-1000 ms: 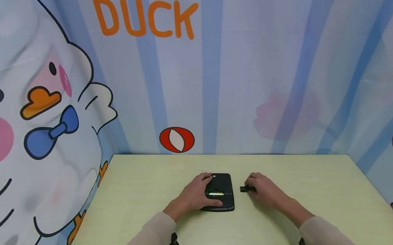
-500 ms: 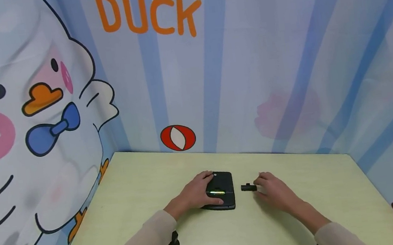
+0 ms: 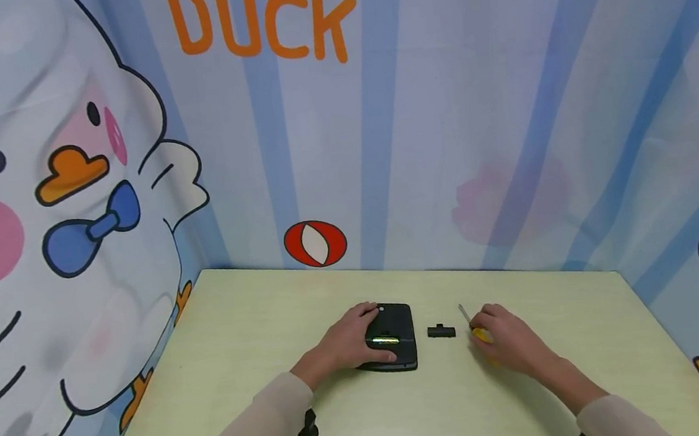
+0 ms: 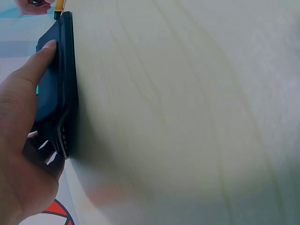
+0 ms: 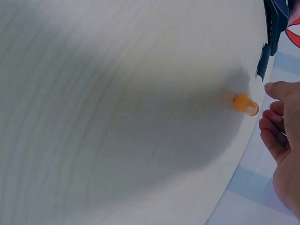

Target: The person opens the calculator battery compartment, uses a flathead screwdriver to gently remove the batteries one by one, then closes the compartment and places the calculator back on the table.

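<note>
A flat black device (image 3: 395,323) lies on the table with an open battery slot, where a shiny green-yellow battery (image 3: 385,340) shows. My left hand (image 3: 350,341) grips its left side, thumb on top and fingers at the far edge. To the device's right lies a small black battery cover (image 3: 441,331) with a tab, touched by neither hand. My right hand (image 3: 508,338) hovers at a screwdriver (image 5: 246,104) with a yellow handle and a thin metal shaft. In the right wrist view its fingers (image 5: 272,133) are loosely bent and stand apart from the handle.
The pale yellow table (image 3: 249,310) carries these things near its middle. A printed duck curtain (image 3: 479,100) stands along the back and sides. A black wrist strap piece (image 3: 307,429) hangs at the left sleeve.
My right hand has let go of the battery cover, leaving it on the table, and has moved right to the screwdriver, now uncovered to view. The left hand stays on the device.
</note>
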Tool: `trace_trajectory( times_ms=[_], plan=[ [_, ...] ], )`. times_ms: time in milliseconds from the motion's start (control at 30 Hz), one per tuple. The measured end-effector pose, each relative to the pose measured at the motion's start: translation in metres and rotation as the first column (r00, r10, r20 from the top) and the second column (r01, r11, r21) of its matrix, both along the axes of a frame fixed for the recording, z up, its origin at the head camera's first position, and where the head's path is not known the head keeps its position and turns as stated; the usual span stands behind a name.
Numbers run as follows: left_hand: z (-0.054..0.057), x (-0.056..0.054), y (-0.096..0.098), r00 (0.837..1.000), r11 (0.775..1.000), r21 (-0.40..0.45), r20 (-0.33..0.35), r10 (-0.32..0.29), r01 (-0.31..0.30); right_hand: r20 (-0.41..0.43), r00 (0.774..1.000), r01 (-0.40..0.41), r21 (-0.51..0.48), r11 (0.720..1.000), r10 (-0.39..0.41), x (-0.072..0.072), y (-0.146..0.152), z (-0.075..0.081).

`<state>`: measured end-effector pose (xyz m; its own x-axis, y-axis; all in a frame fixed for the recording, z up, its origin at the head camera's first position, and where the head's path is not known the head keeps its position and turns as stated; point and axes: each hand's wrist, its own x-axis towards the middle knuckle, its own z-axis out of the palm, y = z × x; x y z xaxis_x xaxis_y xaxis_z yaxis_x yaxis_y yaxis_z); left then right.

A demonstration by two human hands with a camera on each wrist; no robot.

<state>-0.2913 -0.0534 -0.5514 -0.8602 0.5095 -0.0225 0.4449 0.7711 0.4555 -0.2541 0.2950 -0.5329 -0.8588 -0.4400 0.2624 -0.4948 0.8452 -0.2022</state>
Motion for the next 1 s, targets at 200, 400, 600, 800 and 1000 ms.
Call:
trace_trajectory(
  times_ms=[200,400,600,800,1000],
  plan=[
    [0.001,0.000,0.000,1.000,1.000,-0.002,0.001,-0.004,0.004,0.007,1.000,0.018,-0.008,1.000,-0.018,0.000,0.010,-0.004],
    [0.000,0.000,0.000,1.000,1.000,-0.003,-0.004,-0.006,0.006,0.020,0.999,0.030,-0.017,0.999,-0.029,0.000,0.015,-0.005],
    [0.000,0.000,0.000,1.000,1.000,-0.002,-0.001,-0.004,0.004,0.053,0.998,0.032,-0.022,0.999,-0.031,0.002,0.015,-0.004],
    [0.001,0.000,0.001,1.000,1.000,-0.013,0.005,-0.001,0.001,0.098,0.993,0.072,-0.014,0.997,-0.070,0.002,0.017,-0.006],
    [0.002,0.001,0.002,1.000,1.000,-0.024,0.002,-0.002,0.002,0.154,0.981,0.117,-0.007,0.993,-0.115,0.000,0.018,-0.010]
  ],
)
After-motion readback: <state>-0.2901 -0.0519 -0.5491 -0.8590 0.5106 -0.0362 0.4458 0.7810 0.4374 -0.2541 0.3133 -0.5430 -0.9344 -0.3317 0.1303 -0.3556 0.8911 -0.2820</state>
